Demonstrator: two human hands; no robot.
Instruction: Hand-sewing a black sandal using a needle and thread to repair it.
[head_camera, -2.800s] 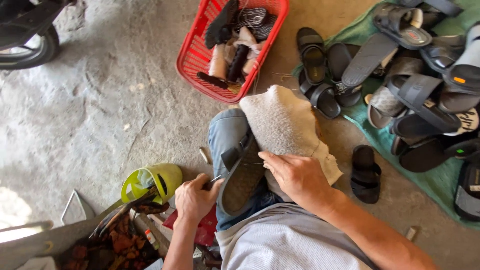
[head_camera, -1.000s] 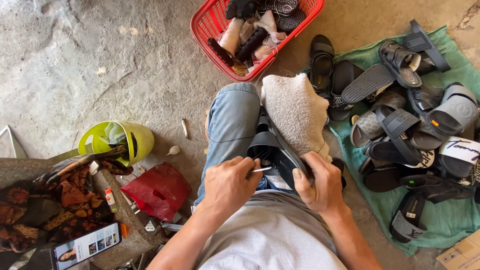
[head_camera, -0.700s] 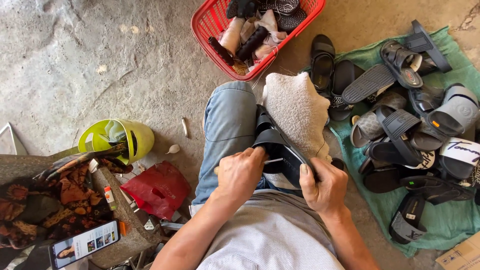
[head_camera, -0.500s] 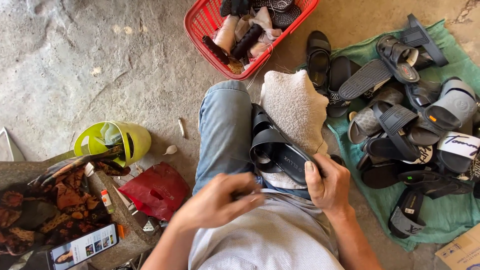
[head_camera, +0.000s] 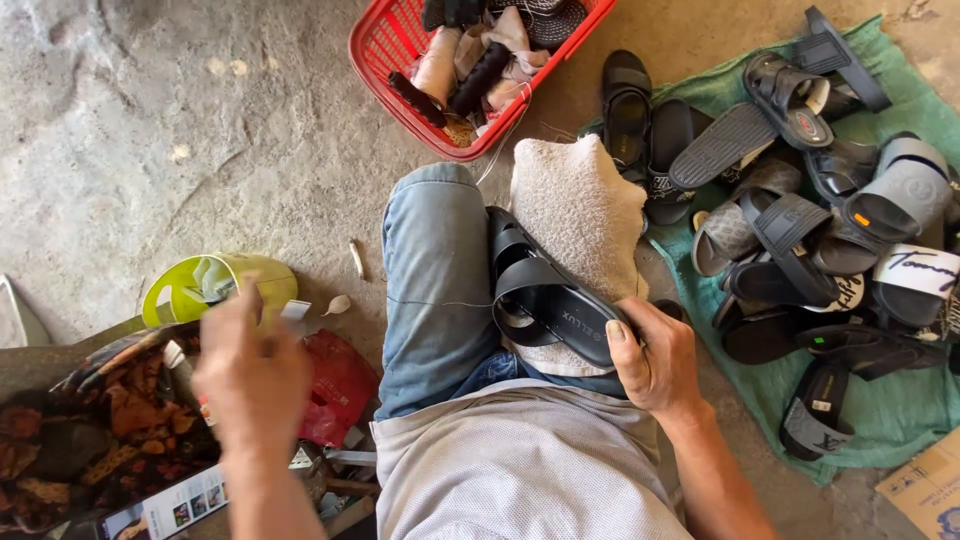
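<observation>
A black strapped sandal (head_camera: 560, 310) lies on my lap, on a white towel (head_camera: 575, 210) draped over my right leg. My right hand (head_camera: 655, 355) grips the sandal at its near end. My left hand (head_camera: 250, 375) is out to the left, blurred, above the clutter beside my knee. A thin pale thread (head_camera: 435, 301) stretches taut from the sandal across my jeans toward that hand. The fingers look pinched together; the thread's end in them is too blurred to see.
A red basket (head_camera: 375, 60) of shoe parts stands ahead. To the right, a green cloth (head_camera: 880, 420) carries several dark sandals (head_camera: 800, 230). At left sit a yellow-green container (head_camera: 215, 285), a red pouch (head_camera: 340, 385) and a patterned bundle (head_camera: 90, 430). A cardboard corner (head_camera: 925, 490) is at the lower right.
My left hand has left the sandal and swung out to the left, drawing the thread taut. My right hand keeps the sandal in place on the towel.
</observation>
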